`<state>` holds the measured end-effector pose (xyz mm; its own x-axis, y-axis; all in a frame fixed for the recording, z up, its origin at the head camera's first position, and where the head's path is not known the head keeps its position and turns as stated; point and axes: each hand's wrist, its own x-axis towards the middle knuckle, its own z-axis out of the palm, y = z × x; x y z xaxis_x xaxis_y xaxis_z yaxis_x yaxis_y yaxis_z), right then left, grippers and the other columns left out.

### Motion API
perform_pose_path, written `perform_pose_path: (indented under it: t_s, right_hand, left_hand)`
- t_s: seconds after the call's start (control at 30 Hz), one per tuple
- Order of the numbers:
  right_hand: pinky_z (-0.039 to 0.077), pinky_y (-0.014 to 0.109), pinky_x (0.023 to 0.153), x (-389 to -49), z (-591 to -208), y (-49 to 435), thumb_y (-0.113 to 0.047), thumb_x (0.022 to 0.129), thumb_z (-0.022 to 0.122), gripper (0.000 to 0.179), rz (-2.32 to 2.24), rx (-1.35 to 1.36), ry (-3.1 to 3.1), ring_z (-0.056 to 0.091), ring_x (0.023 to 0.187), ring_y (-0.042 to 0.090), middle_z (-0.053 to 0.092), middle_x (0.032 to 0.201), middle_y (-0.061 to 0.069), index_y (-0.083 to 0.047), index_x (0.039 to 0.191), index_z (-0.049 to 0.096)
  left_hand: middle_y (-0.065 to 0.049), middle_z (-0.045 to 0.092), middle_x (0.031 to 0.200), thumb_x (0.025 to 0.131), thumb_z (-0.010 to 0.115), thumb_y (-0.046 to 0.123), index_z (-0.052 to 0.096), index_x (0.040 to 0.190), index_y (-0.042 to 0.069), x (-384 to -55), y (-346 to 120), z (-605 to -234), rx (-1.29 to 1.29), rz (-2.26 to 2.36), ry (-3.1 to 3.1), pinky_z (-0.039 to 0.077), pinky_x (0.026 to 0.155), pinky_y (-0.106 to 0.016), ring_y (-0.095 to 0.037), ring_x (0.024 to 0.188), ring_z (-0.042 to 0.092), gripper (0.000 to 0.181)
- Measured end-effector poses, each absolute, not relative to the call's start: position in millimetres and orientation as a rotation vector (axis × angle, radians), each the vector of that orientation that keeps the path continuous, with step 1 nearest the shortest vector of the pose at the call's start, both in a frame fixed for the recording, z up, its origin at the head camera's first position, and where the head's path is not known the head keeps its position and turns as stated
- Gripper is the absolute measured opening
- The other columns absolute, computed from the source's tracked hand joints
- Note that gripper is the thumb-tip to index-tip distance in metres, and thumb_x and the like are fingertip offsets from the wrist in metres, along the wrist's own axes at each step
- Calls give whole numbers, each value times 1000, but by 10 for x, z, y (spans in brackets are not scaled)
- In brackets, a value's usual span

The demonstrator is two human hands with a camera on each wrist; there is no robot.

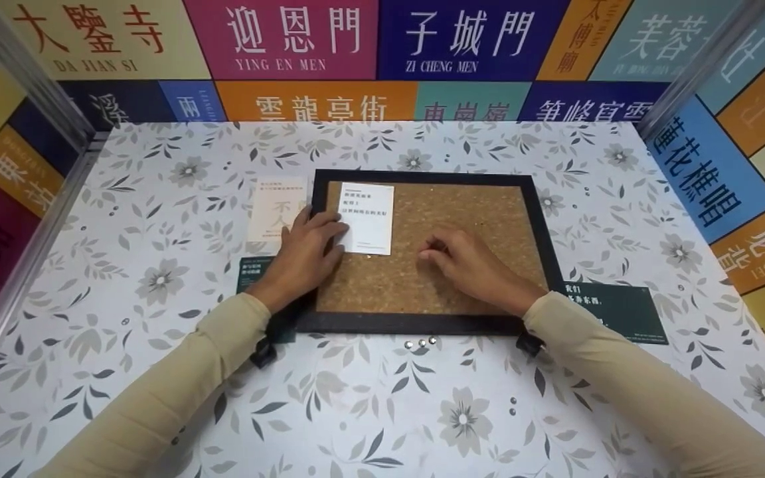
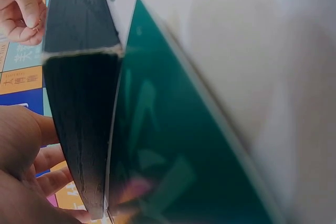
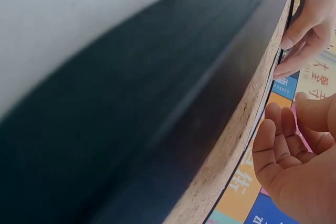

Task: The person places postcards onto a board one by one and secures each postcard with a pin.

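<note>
A white printed card lies at the upper left of a black-framed cork board. My left hand rests across the board's left frame, its extended fingers touching the card's left edge. In the left wrist view, those fingers show beside the black frame. My right hand is over the middle of the cork, fingers curled, right of the card. A tiny metallic glint, a thumbtack, shows between its thumb and fingertip in the left wrist view.
Three shiny thumbtacks lie before the board's front edge. A cream card and a dark green card are to its left. Another dark green card lies at right, partly behind the right sleeve. Colourful lettered panels stand around the floral tabletop.
</note>
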<state>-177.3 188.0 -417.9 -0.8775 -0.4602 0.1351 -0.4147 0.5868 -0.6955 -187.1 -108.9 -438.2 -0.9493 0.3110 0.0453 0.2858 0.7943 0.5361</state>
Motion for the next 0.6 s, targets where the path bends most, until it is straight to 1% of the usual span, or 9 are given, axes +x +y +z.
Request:
perform_pose_path:
  t_s: [0.17, 0.3, 0.43, 0.6]
  right_hand:
    - [52, 34, 82, -1842, -4198, 1887, -7, 105, 75, 8, -1198, -729, 2755, 63, 90, 20, 72, 98, 10, -1, 99, 74]
    - [51, 34, 84, -1898, -4201, 1886, -7, 104, 75, 7, -1219, -677, 2744, 62, 92, 20, 73, 99, 10, -1, 101, 76]
    - [53, 31, 84, -1953, -4191, 1883, -5, 104, 75, 7, -1253, -618, 2726, 66, 92, 22, 76, 100, 13, 2, 103, 78]
    - [53, 24, 79, -2007, -4170, 1874, -4, 104, 74, 8, -1292, -544, 2685, 70, 89, 23, 79, 99, 15, 3, 104, 78]
  left_hand:
    - [-14, 53, 165, 108, 70, 14, 68, 148, 4, -1876, -1093, -4415, 513, 896, 2949, 18, 119, -88, -51, 164, 23, 41]
    - [-16, 55, 163, 106, 70, 11, 70, 145, 2, -1872, -1102, -4419, 536, 923, 2964, 20, 118, -89, -52, 162, 25, 40]
    - [-16, 56, 161, 105, 71, 11, 71, 144, 3, -1889, -1107, -4456, 545, 928, 2978, 22, 117, -89, -52, 162, 28, 40]
    - [-15, 56, 162, 106, 72, 12, 70, 145, 3, -1894, -1108, -4459, 535, 921, 2972, 21, 118, -88, -52, 162, 27, 40]
